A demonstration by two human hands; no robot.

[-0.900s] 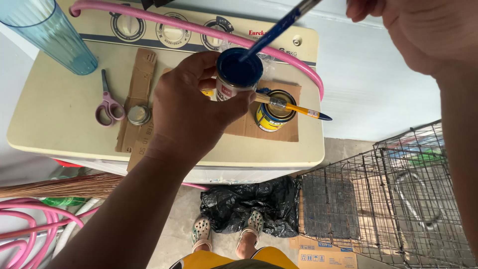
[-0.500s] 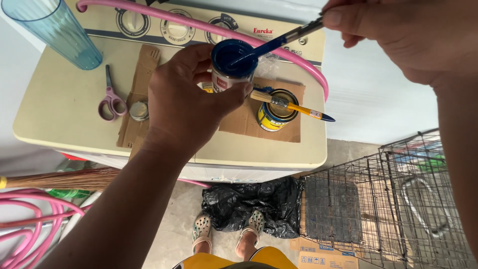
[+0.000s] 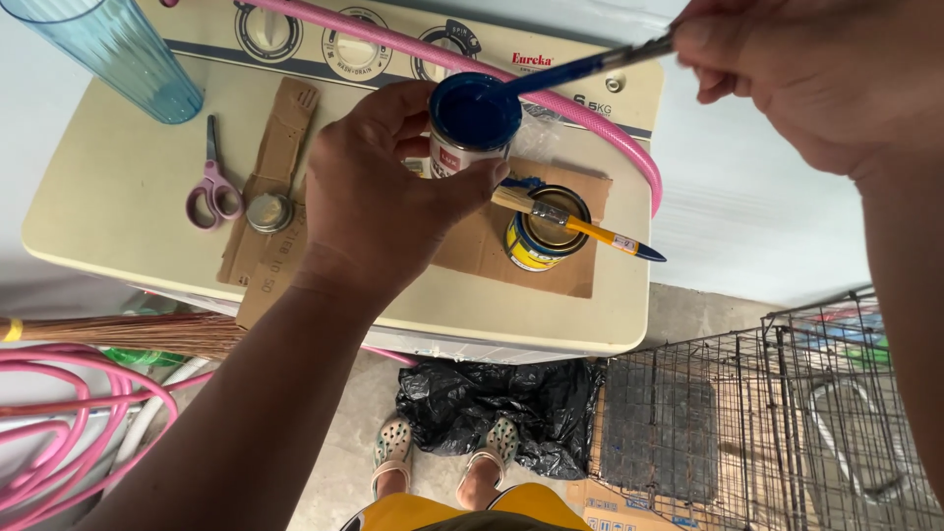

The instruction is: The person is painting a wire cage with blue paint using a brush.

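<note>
From the head camera, the left hand (image 3: 379, 211) sits at centre frame, fingers wrapped around a small can of blue paint (image 3: 473, 123) held up above the cream washing machine top (image 3: 118, 211). At upper right, the right hand (image 3: 796, 74) pinches a blue-coated stirring stick (image 3: 580, 69) whose tip dips into the can. Just right of the left hand, a second brush (image 3: 575, 224) lies across an open yellow can (image 3: 541, 231) on cardboard (image 3: 492, 246). Purple scissors (image 3: 211, 187) lie at left.

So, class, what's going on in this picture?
A person's left hand holds a small can of blue paint above a washing machine lid. The right hand dips a blue-coated stick into it. A second paint can sits on cardboard, a yellow-handled brush resting across it.
</note>
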